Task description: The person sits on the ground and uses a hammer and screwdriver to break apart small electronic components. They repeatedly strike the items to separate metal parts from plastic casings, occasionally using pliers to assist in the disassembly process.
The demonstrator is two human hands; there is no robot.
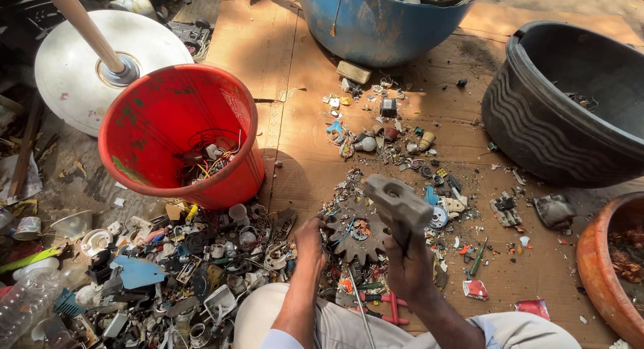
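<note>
Rising above the clenched right hand (409,268), whose fist wraps its handle, a grey, worn hammer (398,200) hangs over the scrap-strewn cardboard (302,107), while the left hand (309,240) rests on a rusty gear (357,231), its fingers hidden so its grip cannot be told.

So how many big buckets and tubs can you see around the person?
4: a red bucket at left, a blue tub at top, a black tub at right, and an orange-brown tub at the right edge. More may sit outside the view.
</note>
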